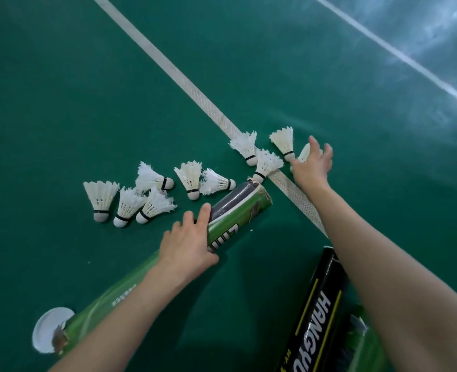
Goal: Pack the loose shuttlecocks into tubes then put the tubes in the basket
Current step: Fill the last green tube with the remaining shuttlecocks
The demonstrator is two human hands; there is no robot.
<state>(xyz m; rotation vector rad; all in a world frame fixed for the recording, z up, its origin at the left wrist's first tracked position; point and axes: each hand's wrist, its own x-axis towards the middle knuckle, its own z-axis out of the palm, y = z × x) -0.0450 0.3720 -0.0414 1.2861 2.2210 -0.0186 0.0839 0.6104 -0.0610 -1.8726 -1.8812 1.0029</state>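
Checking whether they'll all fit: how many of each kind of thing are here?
Shuttlecocks: 10, one partly under the right hand.
Tubes: 2, a green tube and a black tube.
Lids: 1.
Total: 13; a green thing at the bottom right is unclear, uncounted.

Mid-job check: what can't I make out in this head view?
- Shuttlecock under the right hand: head view, mostly covered by the hand; grip cannot be told.
- Green tube inside: mouth faces away, contents unseen.
- Black tube: crossed by the right arm, cut off by the bottom edge.
- Basket: out of frame.
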